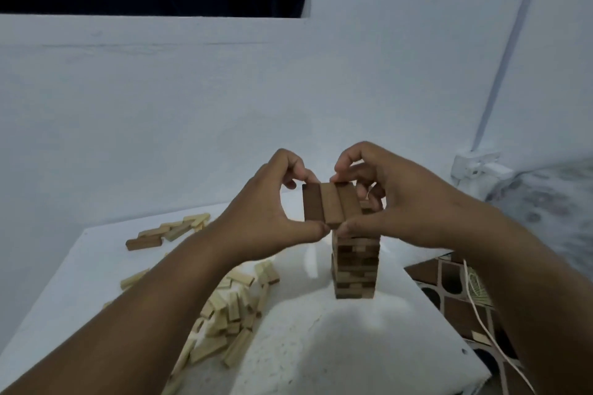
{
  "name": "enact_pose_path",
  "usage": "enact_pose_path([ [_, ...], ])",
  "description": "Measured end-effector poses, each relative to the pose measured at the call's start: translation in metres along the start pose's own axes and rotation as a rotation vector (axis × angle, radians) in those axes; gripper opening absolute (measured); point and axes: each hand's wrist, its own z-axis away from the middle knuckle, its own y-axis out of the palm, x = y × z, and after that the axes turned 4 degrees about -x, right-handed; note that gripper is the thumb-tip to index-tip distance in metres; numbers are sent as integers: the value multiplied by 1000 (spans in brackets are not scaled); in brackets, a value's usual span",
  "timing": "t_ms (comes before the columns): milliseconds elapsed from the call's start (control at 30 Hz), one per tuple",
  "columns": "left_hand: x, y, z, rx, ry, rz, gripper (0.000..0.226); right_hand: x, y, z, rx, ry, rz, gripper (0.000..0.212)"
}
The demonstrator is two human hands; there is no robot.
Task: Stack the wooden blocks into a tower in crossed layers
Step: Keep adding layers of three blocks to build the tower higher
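A tower of wooden blocks (355, 266) in crossed layers stands on the white table (337, 346), right of centre. Three brown blocks (330, 206) lie side by side as a flat row above the tower's top, shifted partly to its left. My left hand (272, 218) pinches the row's left side between thumb and fingers. My right hand (394, 199) pinches the row's right side, thumb at the near end and fingers at the far end. The tower's top is hidden behind the row and my right hand.
A heap of loose pale blocks (231, 308) lies left of the tower under my left forearm. More loose blocks (170, 229) lie at the table's far left. A white cable (481, 324) hangs by the right table edge above a patterned floor. A wall stands close behind.
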Motion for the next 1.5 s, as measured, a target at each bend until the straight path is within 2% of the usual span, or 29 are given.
enact_pose_path([
  [233,2,26,-56,17,-42,31,57,-29,-37,-32,21,51,21,65],
  [600,29,52,-73,82,-159,75,63,-74,-29,-47,71,129,-31,69],
  [1167,41,58,-74,112,-138,37,69,-82,-24,-49,94,138,-10,74],
  [1500,44,48,-72,166,-135,27,86,-74,-29,-46,92,126,121,80],
])
